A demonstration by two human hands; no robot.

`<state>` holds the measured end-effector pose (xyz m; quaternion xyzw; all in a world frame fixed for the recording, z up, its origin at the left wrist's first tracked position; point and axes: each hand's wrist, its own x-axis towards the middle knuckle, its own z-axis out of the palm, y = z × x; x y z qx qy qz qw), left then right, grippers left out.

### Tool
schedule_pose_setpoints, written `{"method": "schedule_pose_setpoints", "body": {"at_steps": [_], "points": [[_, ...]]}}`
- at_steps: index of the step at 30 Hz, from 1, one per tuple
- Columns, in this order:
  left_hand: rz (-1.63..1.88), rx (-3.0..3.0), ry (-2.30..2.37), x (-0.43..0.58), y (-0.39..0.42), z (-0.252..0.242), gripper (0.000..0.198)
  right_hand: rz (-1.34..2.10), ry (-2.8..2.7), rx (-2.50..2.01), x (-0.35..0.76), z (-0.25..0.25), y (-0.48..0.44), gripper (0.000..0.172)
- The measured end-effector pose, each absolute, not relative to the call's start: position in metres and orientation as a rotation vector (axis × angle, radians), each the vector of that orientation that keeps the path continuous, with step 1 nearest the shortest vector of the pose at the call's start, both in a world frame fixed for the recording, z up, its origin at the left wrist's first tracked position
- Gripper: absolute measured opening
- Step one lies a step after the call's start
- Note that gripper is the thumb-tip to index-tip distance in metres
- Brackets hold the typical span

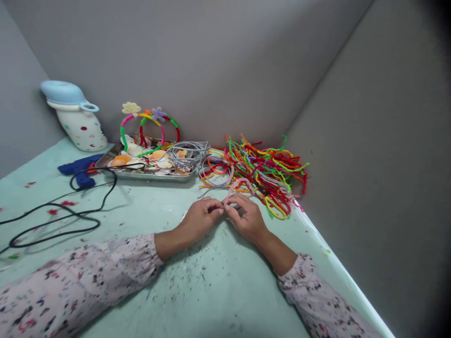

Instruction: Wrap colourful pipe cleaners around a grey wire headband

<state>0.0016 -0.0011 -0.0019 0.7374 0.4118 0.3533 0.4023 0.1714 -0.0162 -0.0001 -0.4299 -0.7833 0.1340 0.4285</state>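
Note:
My left hand [199, 218] and my right hand [246, 217] rest side by side on the pale green table [211, 291], fingertips meeting. Both pinch a pink pipe cleaner [239, 184] that arches up and away from my fingers toward the pile behind. A heap of pipe cleaners in many colours [268, 171] lies just beyond my right hand, in the corner by the wall. Bare grey headband hoops [214, 173] lie beside that heap.
A metal tray [148, 176] holds shells, wire hoops and headbands wrapped in coloured pipe cleaner [148, 126]. A blue glue gun [82, 168] with a black cable [70, 216] lies at the left. A white spotted jug [75, 117] stands at the back left. Grey walls close in behind and on the right.

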Motion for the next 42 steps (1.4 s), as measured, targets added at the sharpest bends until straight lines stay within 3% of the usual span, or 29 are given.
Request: {"method": "schedule_pose_setpoints", "body": {"at_steps": [42], "points": [[0.915, 1.643, 1.026, 0.0016, 0.0005, -0.0098, 0.019, 0.382, -2.038, -0.915, 0.1755, 0.0046, -0.0167, 0.009]]}}
